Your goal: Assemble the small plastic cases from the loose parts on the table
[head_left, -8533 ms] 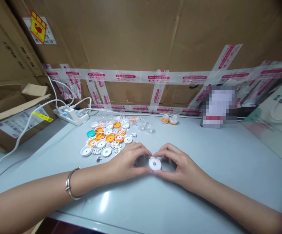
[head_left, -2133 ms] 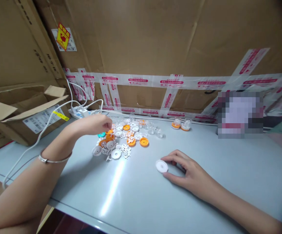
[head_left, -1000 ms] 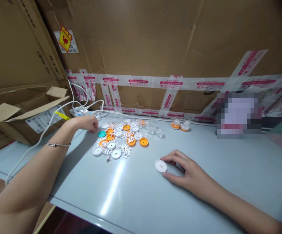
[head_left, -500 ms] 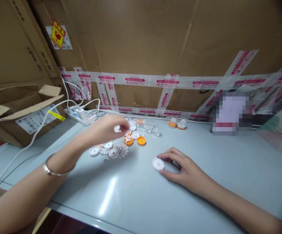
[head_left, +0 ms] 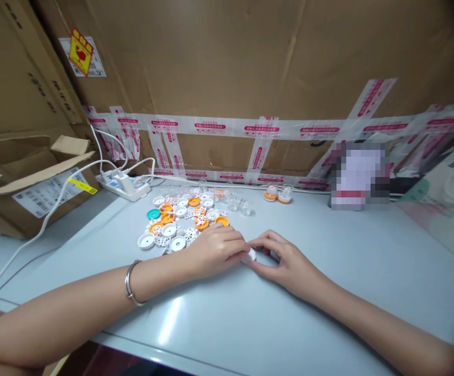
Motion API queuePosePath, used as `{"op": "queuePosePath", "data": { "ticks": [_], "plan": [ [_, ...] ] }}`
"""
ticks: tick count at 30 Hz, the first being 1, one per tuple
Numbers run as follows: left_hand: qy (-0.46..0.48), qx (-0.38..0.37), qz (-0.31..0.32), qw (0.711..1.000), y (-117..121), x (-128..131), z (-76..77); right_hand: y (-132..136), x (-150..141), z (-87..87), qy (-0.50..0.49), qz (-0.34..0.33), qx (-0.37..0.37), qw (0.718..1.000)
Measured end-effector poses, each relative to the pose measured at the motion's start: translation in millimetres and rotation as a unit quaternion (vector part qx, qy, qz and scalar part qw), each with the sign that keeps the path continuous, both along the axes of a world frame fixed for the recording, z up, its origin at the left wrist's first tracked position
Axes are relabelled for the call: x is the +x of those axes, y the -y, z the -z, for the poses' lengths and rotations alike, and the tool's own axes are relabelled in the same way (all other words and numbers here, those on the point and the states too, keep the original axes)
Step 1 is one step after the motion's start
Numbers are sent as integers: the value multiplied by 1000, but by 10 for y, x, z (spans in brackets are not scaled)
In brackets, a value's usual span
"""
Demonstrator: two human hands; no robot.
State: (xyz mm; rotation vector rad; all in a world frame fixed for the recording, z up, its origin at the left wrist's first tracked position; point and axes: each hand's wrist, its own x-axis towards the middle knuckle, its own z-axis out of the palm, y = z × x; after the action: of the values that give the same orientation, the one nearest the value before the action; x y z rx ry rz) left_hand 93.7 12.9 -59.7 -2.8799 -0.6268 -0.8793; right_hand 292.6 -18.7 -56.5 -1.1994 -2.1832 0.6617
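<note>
My right hand [head_left: 287, 261] pinches a small white round plastic base [head_left: 252, 255] between thumb and forefinger, low over the table. My left hand [head_left: 219, 249], wearing a silver bangle, meets it from the left with fingers bent together over the base. What lies under those left fingertips is hidden. Behind and left of this hand spreads a cluster of loose parts: white round bases [head_left: 147, 241], orange ones [head_left: 167, 219], a teal one [head_left: 153, 214] and white spoked pieces [head_left: 190, 234]. Clear plastic domes [head_left: 244, 208] lie at the back of the cluster.
Two domed pieces with orange bases [head_left: 284, 197] stand by the back cardboard [head_left: 227, 62]. A power strip [head_left: 127, 189] with white cables sits at back left, near an open carton [head_left: 34, 183]. A blurred-out object [head_left: 358, 177] leans at back right on the grey table [head_left: 211, 324].
My left hand has come from above the loose parts, rightward and down to the white base. My right hand still grips that base. The view has shifted slightly.
</note>
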Motion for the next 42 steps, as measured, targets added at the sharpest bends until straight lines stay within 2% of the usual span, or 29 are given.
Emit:
{"op": "queuePosePath", "data": {
  "ticks": [10, 16, 22, 26, 31, 42],
  "plan": [
    [2, 16, 11, 1000, -30, -44, 49, 6, 4, 5, -3, 6, -7, 1000],
    [37, -31, 18, 999, -51, -123, -2, 13, 0, 1, 6, 19, -19, 1000],
    [10, -36, 47, 998, -52, -183, -1, 16, 51, -15, -15, 43, 20, 999],
    [-5, -42, 68, 997, -33, -189, 32, -2, 99, 5, -46, 3, 67, 997],
    [-41, -11, 81, 996, -13, -192, 41, 3, 101, 18, -65, -53, 40, 996],
    [-6, -71, 71, 995, 9, -177, 36, 1, 94, 41, -57, -54, 53, 995]
  ]
}}
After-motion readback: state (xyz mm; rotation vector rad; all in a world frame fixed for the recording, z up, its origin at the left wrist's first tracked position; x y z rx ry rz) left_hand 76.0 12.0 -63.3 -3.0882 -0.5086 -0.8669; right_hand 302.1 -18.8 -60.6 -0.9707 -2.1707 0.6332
